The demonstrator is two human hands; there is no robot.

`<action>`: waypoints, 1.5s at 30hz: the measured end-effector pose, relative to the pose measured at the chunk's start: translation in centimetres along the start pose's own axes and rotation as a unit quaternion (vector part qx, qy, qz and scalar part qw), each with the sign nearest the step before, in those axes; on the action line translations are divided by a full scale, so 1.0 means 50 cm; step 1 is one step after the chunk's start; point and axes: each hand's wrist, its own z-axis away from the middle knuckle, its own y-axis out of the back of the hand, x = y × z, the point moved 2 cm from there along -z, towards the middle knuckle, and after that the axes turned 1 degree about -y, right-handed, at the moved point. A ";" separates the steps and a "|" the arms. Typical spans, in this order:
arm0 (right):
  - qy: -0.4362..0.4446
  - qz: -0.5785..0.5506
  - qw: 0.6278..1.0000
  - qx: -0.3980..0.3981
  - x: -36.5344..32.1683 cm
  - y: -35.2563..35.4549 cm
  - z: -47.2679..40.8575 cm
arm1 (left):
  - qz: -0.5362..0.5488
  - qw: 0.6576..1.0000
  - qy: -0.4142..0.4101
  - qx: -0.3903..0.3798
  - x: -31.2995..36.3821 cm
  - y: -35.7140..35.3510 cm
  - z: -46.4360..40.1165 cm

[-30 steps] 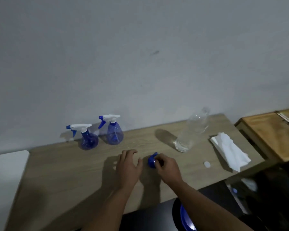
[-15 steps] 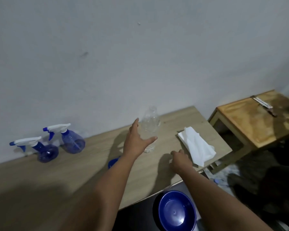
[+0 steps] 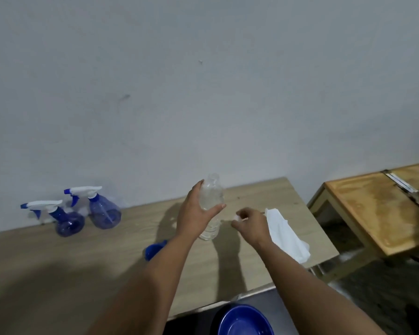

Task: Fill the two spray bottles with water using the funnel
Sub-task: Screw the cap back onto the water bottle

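Observation:
Two blue spray bottles (image 3: 69, 220) (image 3: 104, 210) with white trigger heads stand by the wall at the left of the wooden table (image 3: 58, 262). A clear plastic water bottle (image 3: 212, 206) stands upright mid-table, uncapped; my left hand (image 3: 196, 213) is wrapped around its upper body. My right hand (image 3: 250, 226) hovers just right of the bottle, pinching a small white cap (image 3: 236, 217) in its fingertips. The blue funnel (image 3: 154, 250) lies on the table, partly hidden behind my left forearm.
A crumpled white tissue (image 3: 286, 234) lies near the table's right edge. A blue bowl (image 3: 244, 321) sits below the front edge. A lower wooden side table (image 3: 373, 209) stands to the right with a flat metal object on it.
My left hand has closed around the clear bottle. My right hand rose from the table with the white cap pinched in it. The view shifted slightly left.

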 end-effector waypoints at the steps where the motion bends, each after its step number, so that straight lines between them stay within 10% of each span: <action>1: 0.012 -0.061 0.998 0.032 -0.046 0.033 -0.016 | -0.009 1.000 0.002 0.003 0.003 -0.001 -0.001; 6: 0.148 -0.186 0.970 0.056 -0.264 0.170 -0.037 | -0.025 0.999 0.017 0.013 0.008 -0.002 0.000; 13: 0.258 0.040 0.961 -0.092 -0.323 0.166 -0.028 | -0.022 0.999 0.028 0.006 0.015 -0.006 0.000; 26: 0.262 0.171 0.938 -0.146 -0.362 0.163 -0.043 | -0.002 0.998 0.037 -0.042 0.001 0.004 -0.006; 33: 0.229 0.158 0.960 -0.035 -0.326 0.122 -0.047 | -0.012 0.998 0.034 -0.046 0.011 0.005 0.001; 39: 0.270 0.095 0.946 -0.153 -0.294 0.118 -0.046 | -0.012 0.999 0.035 -0.034 0.001 0.011 -0.004; 45: 0.224 -0.006 0.971 -0.078 -0.276 0.093 -0.043 | -0.016 0.999 0.048 -0.019 0.003 0.007 -0.002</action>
